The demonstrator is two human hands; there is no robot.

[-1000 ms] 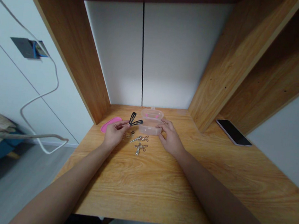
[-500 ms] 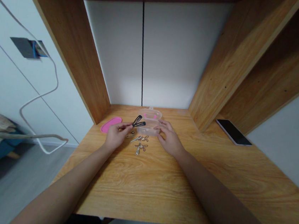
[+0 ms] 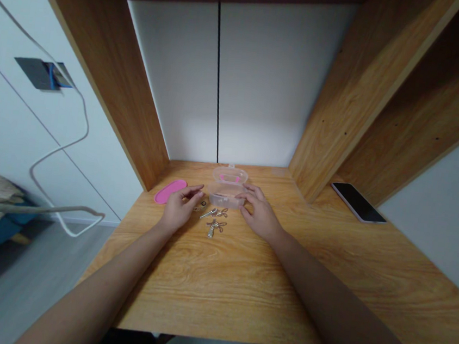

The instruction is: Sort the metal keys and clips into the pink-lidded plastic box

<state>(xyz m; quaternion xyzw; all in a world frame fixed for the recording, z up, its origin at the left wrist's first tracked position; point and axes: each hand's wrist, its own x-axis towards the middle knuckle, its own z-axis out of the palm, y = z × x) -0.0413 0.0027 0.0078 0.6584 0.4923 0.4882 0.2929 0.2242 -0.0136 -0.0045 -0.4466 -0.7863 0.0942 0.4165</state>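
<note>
A small clear plastic box (image 3: 221, 200) sits toward the back of the desk, its lid (image 3: 231, 172) with pink parts tipped back. My right hand (image 3: 261, 215) grips the box's right side, fingers over the rim and thumb at the front. Just left of the box is my left hand (image 3: 179, 208), its thumb and forefinger apart and nothing between them. A dark strip shows through the box; its shape is too blurred to tell. In front lie metal charms with loops (image 3: 215, 226), a silvery clip-like piece (image 3: 208, 213) and small rings (image 3: 202, 204) near my left fingers.
A pink oval tray (image 3: 169, 192) lies beyond my left hand. At the right, a phone (image 3: 358, 202) rests by the upright wooden panel (image 3: 333, 122). A white cable (image 3: 84, 107) hangs at the left. The desk's front edge (image 3: 212, 338) is close to me.
Two black snap hair clips have left my left fingers, which now stand apart. A dark strip now shows inside the box. My right hand has stayed at the box.
</note>
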